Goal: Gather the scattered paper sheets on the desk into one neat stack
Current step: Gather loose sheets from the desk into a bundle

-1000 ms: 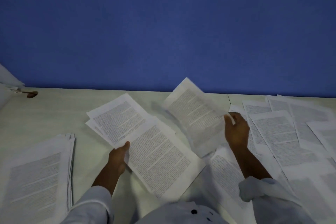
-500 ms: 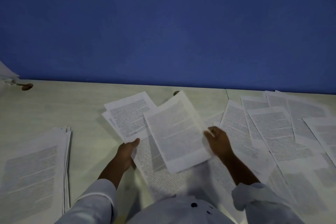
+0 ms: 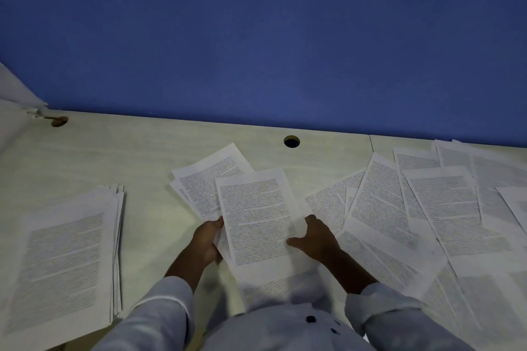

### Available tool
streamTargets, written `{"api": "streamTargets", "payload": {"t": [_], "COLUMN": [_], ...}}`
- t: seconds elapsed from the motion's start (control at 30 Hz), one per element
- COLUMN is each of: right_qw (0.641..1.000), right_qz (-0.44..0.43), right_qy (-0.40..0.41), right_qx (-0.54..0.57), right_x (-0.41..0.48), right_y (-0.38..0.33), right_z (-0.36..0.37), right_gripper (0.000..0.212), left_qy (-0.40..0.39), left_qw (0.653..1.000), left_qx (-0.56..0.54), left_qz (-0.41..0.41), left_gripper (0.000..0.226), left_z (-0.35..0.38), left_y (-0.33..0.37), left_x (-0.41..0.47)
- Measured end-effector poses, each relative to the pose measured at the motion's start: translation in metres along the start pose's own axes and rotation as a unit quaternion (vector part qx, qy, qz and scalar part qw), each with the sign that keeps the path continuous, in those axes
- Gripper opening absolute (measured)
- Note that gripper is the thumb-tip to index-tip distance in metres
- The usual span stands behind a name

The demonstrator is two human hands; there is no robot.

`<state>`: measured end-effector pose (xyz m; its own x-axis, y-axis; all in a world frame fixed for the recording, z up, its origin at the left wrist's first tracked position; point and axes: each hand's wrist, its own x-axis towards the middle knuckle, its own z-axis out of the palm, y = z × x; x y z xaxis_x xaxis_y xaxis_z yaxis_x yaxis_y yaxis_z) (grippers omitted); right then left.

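Under a blue wall (image 3: 256, 37), mid-frame on the pale worktop (image 3: 142, 151), left grip (image 3: 206, 239) and right grip (image 3: 315, 236) pinched opposite edges of a loose bundle of printed white sheets (image 3: 253, 214). Squaring it seemed underway, with the paper stack (image 3: 65, 251) at lower left its likely destination.

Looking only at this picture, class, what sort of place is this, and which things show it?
Probably an office or study room: a pale desk with a round cable hole, printed sheets spread over it, and a plain blue wall behind.
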<state>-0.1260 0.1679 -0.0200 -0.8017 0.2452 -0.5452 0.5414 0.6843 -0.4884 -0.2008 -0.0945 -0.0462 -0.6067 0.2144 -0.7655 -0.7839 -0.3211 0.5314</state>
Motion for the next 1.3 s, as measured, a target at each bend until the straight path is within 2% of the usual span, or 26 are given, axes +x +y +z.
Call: {"api": "streamTargets", "payload": {"t": [0.07, 0.17, 0.23, 0.37, 0.53, 0.67, 0.77, 0.9, 1.0, 1.07, 1.1, 1.2, 1.3], "right_qw": [1.000, 0.997, 0.995, 0.996, 0.995, 0.988, 0.981, 0.974, 0.981, 0.988, 0.990, 0.992, 0.993], "right_qz": [-0.006, -0.025, -0.040, -0.068, -0.081, -0.085, -0.054, -0.043, -0.052, -0.068, -0.076, -0.085, -0.070], "right_qy": [-0.012, -0.035, -0.049, -0.047, 0.024, 0.096, 0.127, 0.132, 0.107, 0.082, 0.066, 0.030, 0.044], "right_qx": [0.017, 0.069, 0.078, 0.044, 0.048, 0.091, 0.138, 0.177, 0.153, 0.114, 0.099, 0.084, 0.086], "right_x": [0.005, 0.003, 0.001, 0.000, 0.000, 0.001, 0.004, 0.007, 0.006, 0.004, 0.004, -0.002, -0.002], "right_y": [0.001, 0.000, 0.001, 0.005, 0.009, 0.014, 0.021, 0.018, 0.002, -0.006, -0.008, -0.016, -0.023], "right_z": [-0.003, -0.012, -0.017, -0.018, -0.020, -0.040, -0.055, -0.060, -0.043, -0.020, -0.008, 0.005, -0.009], "right_gripper": [0.068, 0.022, 0.026, 0.032, 0.036, 0.033, 0.015, 0.014, 0.019, 0.013, 0.005, 0.008, 0.008], "left_qy": [-0.008, -0.026, -0.038, -0.027, 0.106, 0.148, 0.130, 0.074, 0.045, 0.029, 0.028, 0.051, 0.032], "left_qw": [0.999, 0.999, 0.999, 0.999, 0.992, 0.979, 0.975, 0.977, 0.990, 0.995, 0.994, 0.982, 0.989], "left_qx": [-0.024, -0.021, -0.005, -0.030, 0.040, 0.119, 0.146, 0.180, 0.125, 0.089, 0.097, 0.164, 0.109], "left_qz": [-0.020, -0.012, 0.008, 0.035, 0.059, 0.078, 0.104, 0.087, 0.040, 0.023, 0.030, 0.073, 0.095], "left_gripper": [0.027, 0.016, 0.017, 0.039, 0.038, 0.034, 0.030, 0.023, 0.019, 0.028, 0.030, 0.031, 0.036], "left_z": [-0.002, 0.000, -0.001, -0.006, -0.016, -0.027, -0.023, -0.014, -0.007, 0.003, 0.007, 0.014, 0.021], "left_y": [-0.001, 0.001, 0.005, 0.016, 0.031, 0.029, 0.020, 0.004, -0.007, -0.011, -0.014, -0.020, -0.009], "left_x": [0.001, -0.007, -0.011, 0.000, 0.030, 0.035, 0.014, -0.017, -0.028, -0.033, -0.032, -0.030, -0.034]}}
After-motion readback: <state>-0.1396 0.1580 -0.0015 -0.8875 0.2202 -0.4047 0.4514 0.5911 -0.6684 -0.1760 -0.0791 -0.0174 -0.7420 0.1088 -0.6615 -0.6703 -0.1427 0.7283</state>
